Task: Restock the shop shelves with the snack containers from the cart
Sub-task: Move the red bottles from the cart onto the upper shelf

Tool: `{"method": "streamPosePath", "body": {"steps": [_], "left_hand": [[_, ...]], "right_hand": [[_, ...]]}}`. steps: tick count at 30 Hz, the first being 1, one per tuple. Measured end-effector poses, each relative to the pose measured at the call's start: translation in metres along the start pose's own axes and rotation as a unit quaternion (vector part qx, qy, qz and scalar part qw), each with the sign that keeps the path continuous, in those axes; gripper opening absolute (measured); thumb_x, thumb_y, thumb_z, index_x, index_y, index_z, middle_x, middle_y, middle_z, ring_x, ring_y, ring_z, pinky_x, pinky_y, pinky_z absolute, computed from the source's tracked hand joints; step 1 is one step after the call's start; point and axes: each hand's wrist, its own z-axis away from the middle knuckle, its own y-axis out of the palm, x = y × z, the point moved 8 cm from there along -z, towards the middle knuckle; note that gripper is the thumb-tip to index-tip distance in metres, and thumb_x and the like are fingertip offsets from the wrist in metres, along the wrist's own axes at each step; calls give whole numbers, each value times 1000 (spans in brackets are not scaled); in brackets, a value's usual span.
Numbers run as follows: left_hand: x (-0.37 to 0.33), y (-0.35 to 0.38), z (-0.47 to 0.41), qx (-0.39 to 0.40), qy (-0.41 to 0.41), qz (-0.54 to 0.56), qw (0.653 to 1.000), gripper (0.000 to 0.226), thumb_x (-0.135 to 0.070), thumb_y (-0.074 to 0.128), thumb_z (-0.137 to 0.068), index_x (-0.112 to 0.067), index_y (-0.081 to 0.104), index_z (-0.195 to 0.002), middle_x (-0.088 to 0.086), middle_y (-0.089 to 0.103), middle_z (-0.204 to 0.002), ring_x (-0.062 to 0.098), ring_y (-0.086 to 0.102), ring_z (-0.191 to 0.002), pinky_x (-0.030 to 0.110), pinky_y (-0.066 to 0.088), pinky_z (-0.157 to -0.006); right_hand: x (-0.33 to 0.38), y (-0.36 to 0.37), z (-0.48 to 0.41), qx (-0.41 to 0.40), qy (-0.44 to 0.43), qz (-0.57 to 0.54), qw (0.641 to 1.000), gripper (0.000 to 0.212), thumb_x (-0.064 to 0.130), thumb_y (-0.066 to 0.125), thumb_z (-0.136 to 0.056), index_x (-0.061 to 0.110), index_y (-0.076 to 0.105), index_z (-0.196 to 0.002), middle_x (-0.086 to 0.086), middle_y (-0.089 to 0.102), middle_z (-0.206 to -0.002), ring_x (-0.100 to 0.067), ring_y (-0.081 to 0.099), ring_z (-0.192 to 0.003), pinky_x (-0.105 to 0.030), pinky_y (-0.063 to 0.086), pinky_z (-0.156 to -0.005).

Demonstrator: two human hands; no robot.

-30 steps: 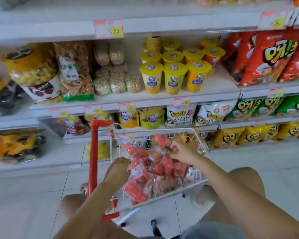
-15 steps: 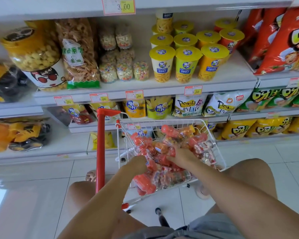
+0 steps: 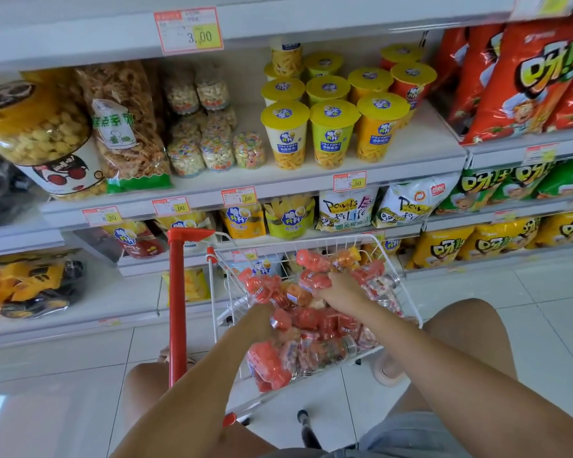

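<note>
Bright, even light; edges blurred, fisheye-bent.

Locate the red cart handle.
Head view, left of centre: the red cart handle stands upright beside the white wire basket, left of the left hand.

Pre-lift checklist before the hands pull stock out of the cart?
1. Both hands in the cart: ok, left hand and right hand are down among the snack containers.
2. Firm hold on a container: cannot tell, fingers are buried in the pile.
3. Cart parked at the shelf: ok.
4. Free shelf space: ok, bare patch right of the yellow-lidded cups.
5. Correct slot for this product: cannot tell.
</note>
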Motion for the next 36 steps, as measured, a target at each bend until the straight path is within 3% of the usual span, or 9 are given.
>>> {"method": "streamPosePath", "body": {"steps": [4, 6, 9, 11, 16, 21, 26, 31, 36], "left_hand": [[-9, -55, 14, -97, -10, 259, 961, 32, -31, 72, -81, -6, 57, -96, 3, 65, -88, 23, 63, -84, 17, 43, -65], [-19, -94, 25, -130, -1, 420, 898, 28, -29, 72, -80, -5, 63, -90, 8, 71, -81, 26, 69, -81, 28, 52, -67], [-54, -153, 51, -118, 55, 629, 767, 32, -24, 66, -85, -3, 58, -109, 17, 69, -98, 25, 69, -79, 34, 57, -63], [-83, -197, 74, -122, 95, 664, 732, 29, -31, 56, -91, -8, 57, -108, 15, 66, -91, 27, 69, -76, 37, 58, -60], [-155, -304, 138, -153, 192, 487, 838, 36, -46, 40, -96, -15, 58, -100, 4, 63, -70, 11, 57, -50, 23, 44, -46], [-198, -398, 164, -253, 207, 340, 882, 37, -37, 43, -97, -10, 60, -77, 6, 59, -57, 15, 52, -46, 17, 37, -40], [-219, -471, 155, -351, 226, 248, 874, 21, -35, 69, -83, -16, 62, -90, 0, 60, -74, 13, 52, -62, 17, 42, -48], [-219, -507, 111, -421, 186, 234, 856, 52, -24, 84, -68, -7, 56, -108, 5, 66, -101, 21, 61, -92, 28, 48, -79], [-232, -526, 77, -436, 208, 219, 848, 49, -18, 80, -74, -6, 56, -115, 3, 59, -96, 18, 54, -84, 23, 39, -73]], "right_hand": [[35, -64, 28, -39, -94, -74, 992, 51, 34, 65, -88, 18, 48, -133, 0, 62, -109, -15, 61, -87, -22, 44, -65], [54, -104, 43, -66, -131, -109, 983, 44, 35, 70, -84, 23, 54, -123, 3, 61, -107, -12, 59, -88, -21, 44, -67], [88, -169, 69, -115, -194, -179, 958, 39, 29, 78, -77, 22, 61, -111, 3, 69, -100, -13, 68, -84, -24, 47, -73], [113, -211, 89, -141, -230, -223, 937, 38, 24, 80, -74, 21, 62, -107, 2, 69, -98, -13, 69, -81, -20, 50, -72], [176, -302, 135, -186, -320, -252, 894, 47, 23, 82, -65, 20, 61, -107, 5, 69, -100, -9, 66, -91, -20, 50, -81], [235, -366, 158, -219, -398, -224, 862, 36, 12, 81, -69, 31, 62, -94, 5, 68, -94, -11, 63, -87, -29, 51, -86], [288, -412, 150, -278, -391, -58, 876, 39, 12, 79, -74, 23, 62, -108, 9, 61, -96, -11, 58, -83, -18, 48, -69], [326, -438, 111, -341, -322, 182, 864, 38, 12, 75, -75, 21, 63, -109, 0, 65, -110, -21, 59, -100, -32, 48, -87], [356, -446, 62, -306, -263, 306, 862, 44, 4, 65, -81, 19, 59, -122, -4, 60, -123, -24, 57, -108, -24, 43, -80]]}}
